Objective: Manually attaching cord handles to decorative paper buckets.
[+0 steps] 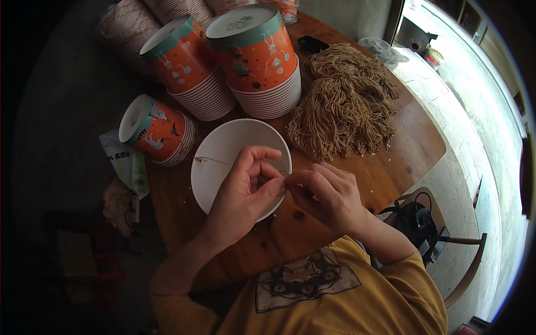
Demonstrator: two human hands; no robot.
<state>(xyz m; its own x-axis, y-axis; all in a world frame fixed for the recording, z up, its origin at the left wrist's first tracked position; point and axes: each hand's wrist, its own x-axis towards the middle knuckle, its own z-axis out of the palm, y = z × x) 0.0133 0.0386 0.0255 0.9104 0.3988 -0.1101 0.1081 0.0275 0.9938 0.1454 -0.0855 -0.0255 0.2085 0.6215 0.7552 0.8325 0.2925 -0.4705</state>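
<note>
Over a round wooden table (pixel 391 167) with a worn, knotted brown top, the scene runs from a crumpled green-and-white plastic bag (pixel 125 162) hanging off the left edge to a paper cup (pixel 155 129) lying on its side, orange with a teal band and small printed figures. Behind it rise two tall nested stacks of the same cups (pixel 223 61), their ribbed white rims layered like coils. Next comes a smooth white paper bowl (pixel 220 153), partly covered by the left hand (pixel 243 192), whose fingers curl inward and pinch a thin tan cord (pixel 209 161) that trails leftward across the bowl. Touching it fingertip to fingertip, the right hand (pixel 326 195) is closed in a narrow pinch, seemingly on the same cord, though its end is hidden between the fingers. Beyond the hands lies a loose, fibrous heap of tan cords (pixel 343 106), frayed at the ends, with a small black object (pixel 312 43) behind it. Farther right, below the table edge, a black bag (pixel 416 223) sits on a chair.
</note>
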